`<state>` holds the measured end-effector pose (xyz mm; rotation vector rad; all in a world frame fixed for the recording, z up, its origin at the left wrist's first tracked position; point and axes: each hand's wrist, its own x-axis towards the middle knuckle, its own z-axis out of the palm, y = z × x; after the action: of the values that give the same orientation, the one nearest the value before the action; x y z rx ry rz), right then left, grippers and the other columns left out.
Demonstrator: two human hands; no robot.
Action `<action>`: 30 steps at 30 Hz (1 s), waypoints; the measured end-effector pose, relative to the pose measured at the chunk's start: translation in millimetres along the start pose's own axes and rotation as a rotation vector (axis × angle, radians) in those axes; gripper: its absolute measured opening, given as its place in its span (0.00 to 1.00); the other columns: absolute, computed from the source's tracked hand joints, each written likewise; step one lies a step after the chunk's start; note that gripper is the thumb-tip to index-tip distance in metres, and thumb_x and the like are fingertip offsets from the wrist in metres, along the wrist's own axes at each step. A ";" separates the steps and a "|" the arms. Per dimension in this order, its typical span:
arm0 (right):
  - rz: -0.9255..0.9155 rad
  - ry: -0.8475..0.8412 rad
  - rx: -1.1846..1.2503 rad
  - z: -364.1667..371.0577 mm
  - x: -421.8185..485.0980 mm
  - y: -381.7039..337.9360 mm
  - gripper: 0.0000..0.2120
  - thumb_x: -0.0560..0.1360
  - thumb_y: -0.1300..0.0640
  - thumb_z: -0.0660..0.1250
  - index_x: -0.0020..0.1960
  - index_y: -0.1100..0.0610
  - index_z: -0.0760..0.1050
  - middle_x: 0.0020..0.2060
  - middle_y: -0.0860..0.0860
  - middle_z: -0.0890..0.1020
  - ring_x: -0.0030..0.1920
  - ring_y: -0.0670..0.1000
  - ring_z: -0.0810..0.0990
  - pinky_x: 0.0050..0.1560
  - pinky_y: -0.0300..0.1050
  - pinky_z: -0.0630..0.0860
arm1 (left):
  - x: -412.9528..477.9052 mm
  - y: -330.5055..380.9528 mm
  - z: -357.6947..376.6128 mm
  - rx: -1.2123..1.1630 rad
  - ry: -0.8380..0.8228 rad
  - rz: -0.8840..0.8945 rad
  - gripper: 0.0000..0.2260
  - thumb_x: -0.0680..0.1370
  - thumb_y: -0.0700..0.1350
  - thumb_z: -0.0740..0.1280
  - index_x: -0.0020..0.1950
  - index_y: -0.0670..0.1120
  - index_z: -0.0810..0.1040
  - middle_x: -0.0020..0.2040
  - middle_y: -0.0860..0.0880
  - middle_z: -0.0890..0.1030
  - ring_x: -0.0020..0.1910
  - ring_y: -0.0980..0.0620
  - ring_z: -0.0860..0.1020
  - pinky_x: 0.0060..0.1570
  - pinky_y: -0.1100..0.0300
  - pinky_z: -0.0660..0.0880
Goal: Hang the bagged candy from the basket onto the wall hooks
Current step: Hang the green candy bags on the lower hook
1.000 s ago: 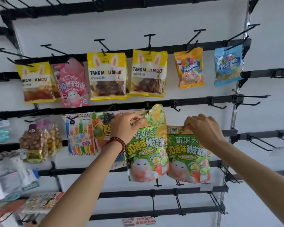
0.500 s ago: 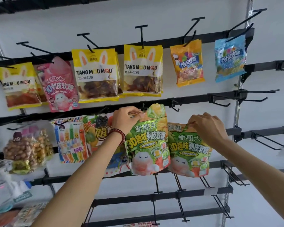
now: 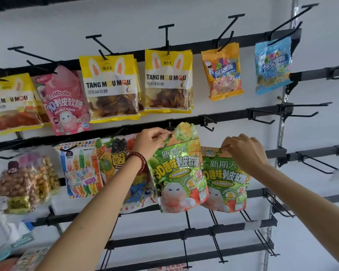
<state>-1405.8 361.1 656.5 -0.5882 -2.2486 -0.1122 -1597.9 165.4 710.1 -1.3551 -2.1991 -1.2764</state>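
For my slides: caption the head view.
Left hand pinches one green candy bag under the black rail; right hand pinches a second green bag beside it.

The left hand [image 3: 151,142] has raised its green bag [image 3: 179,173] slightly.

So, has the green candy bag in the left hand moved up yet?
No. The shiny green foil candy bag, pinched by the left hand, still has its top at the black metal rail, left of the small hook.
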 end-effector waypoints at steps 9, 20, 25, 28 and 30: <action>0.051 0.035 -0.045 -18.3 -14.4 15.5 0.05 0.77 0.54 0.65 0.48 0.54 0.80 0.43 0.48 0.84 0.47 0.52 0.76 0.44 0.46 0.67 | 1.8 0.6 11.0 0.375 0.194 0.185 0.06 0.76 0.48 0.68 0.50 0.48 0.81 0.44 0.53 0.84 0.45 0.52 0.80 0.40 0.63 0.70; -0.037 0.070 -0.017 -45.8 -23.6 -1.5 0.04 0.76 0.55 0.66 0.49 0.53 0.79 0.43 0.48 0.84 0.46 0.51 0.74 0.46 0.45 0.64 | -27.3 8.2 18.2 0.523 0.272 0.194 0.12 0.75 0.53 0.67 0.54 0.49 0.78 0.54 0.50 0.79 0.54 0.46 0.74 0.48 0.52 0.67; -0.138 0.057 0.071 -48.9 -18.3 -40.0 0.05 0.76 0.53 0.66 0.49 0.52 0.79 0.44 0.46 0.83 0.47 0.51 0.75 0.47 0.47 0.67 | -51.5 7.7 9.1 0.350 0.151 0.145 0.14 0.78 0.58 0.59 0.57 0.52 0.76 0.56 0.54 0.79 0.56 0.51 0.75 0.54 0.52 0.73; -0.186 0.047 0.130 -46.0 -13.3 -68.7 0.06 0.76 0.52 0.65 0.49 0.52 0.79 0.44 0.46 0.83 0.49 0.51 0.75 0.46 0.47 0.67 | -68.2 16.3 -0.7 0.298 -0.021 0.102 0.24 0.73 0.71 0.52 0.53 0.56 0.76 0.42 0.55 0.81 0.37 0.56 0.78 0.34 0.61 0.74; -0.209 0.041 0.165 -43.0 -10.0 -87.4 0.06 0.76 0.51 0.65 0.49 0.52 0.79 0.45 0.46 0.83 0.50 0.51 0.75 0.46 0.47 0.67 | -73.8 20.9 -3.0 0.268 -0.075 0.056 0.23 0.71 0.71 0.57 0.55 0.57 0.76 0.30 0.53 0.77 0.25 0.55 0.72 0.24 0.64 0.64</action>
<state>-1409.7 268.4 687.8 -0.2599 -2.2483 -0.0427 -1542.2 123.1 678.5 -1.3654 -2.2662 -0.8857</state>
